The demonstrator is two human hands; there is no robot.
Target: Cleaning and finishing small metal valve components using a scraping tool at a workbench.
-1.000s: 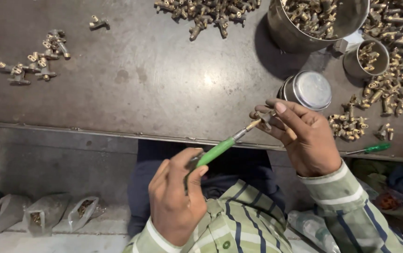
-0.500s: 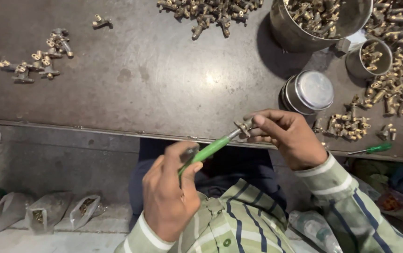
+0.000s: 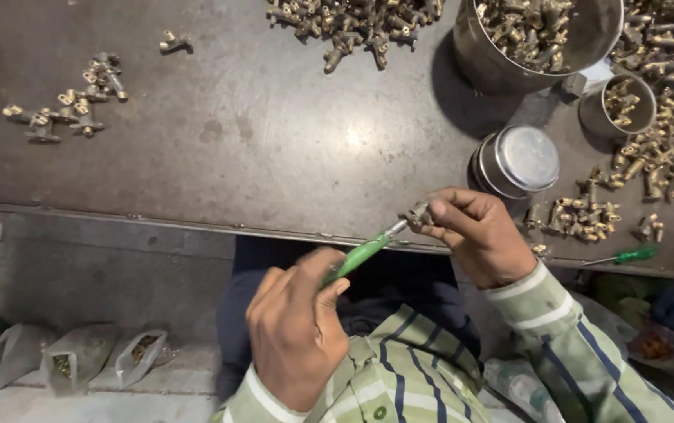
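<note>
The left hand [image 3: 294, 333], low in the middle of the frame, is curled tight around the green screwdriver [image 3: 362, 254]. The right hand [image 3: 482, 235], just right of the middle, pinches a small brass part [image 3: 417, 213] in its fingertips, right over the front edge of the desk [image 3: 259, 149]. The metal tip of the screwdriver touches the part. To do this well, I think the tool should stay in a straight line with the part, and the fingers should keep the part from spinning. Push only a little, so the tip does not slip and poke a finger. More brass parts [image 3: 587, 219] lie by a round tin [image 3: 519, 160] on the right.
</note>
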